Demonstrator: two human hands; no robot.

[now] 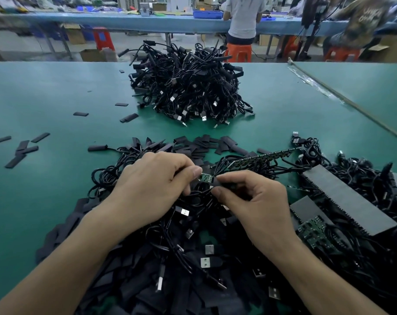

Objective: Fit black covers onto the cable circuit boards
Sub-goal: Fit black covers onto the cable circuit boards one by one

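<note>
Circuit board [205, 177], small and green, is held over the near tangle of black cables [129, 155] on the green table [56, 98]. Its left end is pinched by the curled thumb and fingers of the left hand [152, 185]. A black cover [222, 183] at its right end is gripped between thumb and forefinger of the right hand [254, 201]. Lettering on a far jacket [365, 17] is too blurred to be read.

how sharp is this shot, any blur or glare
Head view: left hand pinching the small green circuit board and right hand pinching the black cover are sharp; long blue workbench behind is blurred; soft light, faint shadows, mild sheen on green table mat.
</note>
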